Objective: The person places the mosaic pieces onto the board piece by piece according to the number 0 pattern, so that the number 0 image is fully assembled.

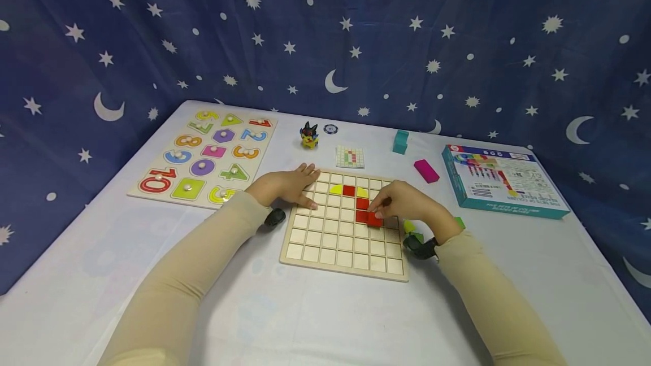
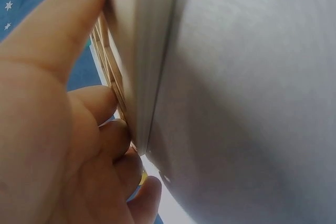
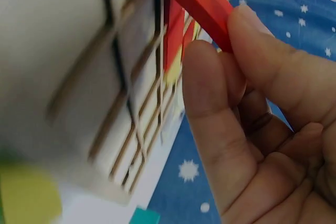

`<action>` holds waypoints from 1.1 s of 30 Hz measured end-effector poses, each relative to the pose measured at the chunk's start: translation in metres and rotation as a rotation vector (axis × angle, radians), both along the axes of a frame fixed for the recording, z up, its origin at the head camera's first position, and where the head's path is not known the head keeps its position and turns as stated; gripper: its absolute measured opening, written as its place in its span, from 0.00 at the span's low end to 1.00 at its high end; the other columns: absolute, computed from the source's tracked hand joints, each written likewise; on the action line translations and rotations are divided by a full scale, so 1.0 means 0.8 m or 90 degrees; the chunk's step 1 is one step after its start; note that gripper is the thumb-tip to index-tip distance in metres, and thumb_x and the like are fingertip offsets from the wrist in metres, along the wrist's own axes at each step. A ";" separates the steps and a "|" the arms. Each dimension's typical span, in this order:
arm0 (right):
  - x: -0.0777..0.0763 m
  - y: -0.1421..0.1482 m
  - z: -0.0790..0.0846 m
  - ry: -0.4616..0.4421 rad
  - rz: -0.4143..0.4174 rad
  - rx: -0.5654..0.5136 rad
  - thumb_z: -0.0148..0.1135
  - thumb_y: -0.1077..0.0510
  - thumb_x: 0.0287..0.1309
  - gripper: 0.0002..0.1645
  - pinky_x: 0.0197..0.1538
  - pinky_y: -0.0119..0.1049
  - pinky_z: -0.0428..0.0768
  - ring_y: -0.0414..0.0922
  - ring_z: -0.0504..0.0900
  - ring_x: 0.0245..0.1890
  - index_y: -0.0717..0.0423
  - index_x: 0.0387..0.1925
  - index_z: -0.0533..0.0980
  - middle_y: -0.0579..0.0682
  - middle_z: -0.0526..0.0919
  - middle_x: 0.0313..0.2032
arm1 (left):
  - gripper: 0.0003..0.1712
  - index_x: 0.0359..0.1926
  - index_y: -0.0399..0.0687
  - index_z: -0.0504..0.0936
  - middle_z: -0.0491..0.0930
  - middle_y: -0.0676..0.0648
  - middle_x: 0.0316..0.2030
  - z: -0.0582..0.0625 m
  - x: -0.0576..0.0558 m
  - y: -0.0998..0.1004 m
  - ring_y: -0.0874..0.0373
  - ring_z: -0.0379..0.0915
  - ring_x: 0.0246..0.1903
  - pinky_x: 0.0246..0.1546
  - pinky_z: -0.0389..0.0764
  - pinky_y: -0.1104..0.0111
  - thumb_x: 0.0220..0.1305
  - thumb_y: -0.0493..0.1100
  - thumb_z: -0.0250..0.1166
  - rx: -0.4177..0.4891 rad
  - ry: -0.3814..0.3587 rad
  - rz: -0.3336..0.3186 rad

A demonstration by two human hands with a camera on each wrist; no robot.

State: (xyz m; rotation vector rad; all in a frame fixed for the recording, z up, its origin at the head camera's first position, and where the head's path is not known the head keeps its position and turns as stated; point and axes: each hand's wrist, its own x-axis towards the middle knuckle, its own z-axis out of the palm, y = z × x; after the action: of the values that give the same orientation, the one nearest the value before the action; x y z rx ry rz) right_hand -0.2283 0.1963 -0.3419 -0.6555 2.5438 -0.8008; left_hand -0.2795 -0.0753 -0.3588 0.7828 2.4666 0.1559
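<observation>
A wooden grid board lies on the white table, divided into square cells. Red square tiles and yellow curved tiles sit in some of its cells. My right hand pinches a red square tile between thumb and fingers, tilted just over the grid beside the red ones. My left hand rests on the board's upper left corner, its fingers spread along the edge; in the left wrist view the thumb lies against the board's side.
Beyond the board are a pattern card, a small figurine, a round chip, a teal block and a magenta block. A number puzzle lies left, a boxed set right. Green pieces lie near my right wrist.
</observation>
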 end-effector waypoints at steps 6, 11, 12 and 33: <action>0.003 -0.024 -0.006 -0.013 0.042 -0.002 0.63 0.69 0.50 0.09 0.31 0.31 0.73 0.40 0.72 0.26 0.60 0.34 0.84 0.45 0.79 0.23 | 0.55 0.72 0.43 0.35 0.28 0.40 0.71 -0.001 -0.001 0.000 0.45 0.22 0.70 0.70 0.37 0.53 0.59 0.61 0.58 0.005 0.000 0.001; 0.005 -0.034 -0.007 -0.015 0.065 0.013 0.63 0.69 0.49 0.09 0.32 0.30 0.73 0.40 0.72 0.27 0.59 0.33 0.84 0.47 0.81 0.25 | 0.55 0.72 0.43 0.35 0.28 0.40 0.71 -0.001 -0.001 0.000 0.45 0.21 0.70 0.70 0.37 0.54 0.59 0.61 0.58 0.008 -0.001 0.001; 0.005 -0.034 -0.008 -0.014 0.066 0.017 0.63 0.68 0.49 0.08 0.32 0.30 0.73 0.39 0.72 0.27 0.58 0.33 0.84 0.47 0.82 0.26 | 0.55 0.72 0.43 0.35 0.28 0.40 0.71 -0.001 -0.001 0.000 0.45 0.21 0.70 0.70 0.37 0.54 0.59 0.61 0.58 0.008 0.000 0.000; 0.012 -0.021 -0.003 0.019 0.017 0.052 0.66 0.64 0.49 0.04 0.32 0.31 0.72 0.41 0.71 0.28 0.56 0.30 0.81 0.45 0.77 0.24 | 0.55 0.71 0.39 0.36 0.29 0.38 0.71 0.000 0.000 -0.001 0.43 0.22 0.70 0.70 0.37 0.54 0.59 0.60 0.58 0.009 0.006 -0.013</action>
State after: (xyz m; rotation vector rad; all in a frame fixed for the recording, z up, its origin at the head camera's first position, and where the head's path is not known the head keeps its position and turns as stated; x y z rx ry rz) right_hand -0.2189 0.1795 -0.3439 -0.6776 2.5737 -0.6792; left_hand -0.2792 -0.0761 -0.3588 0.8173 2.4684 0.1621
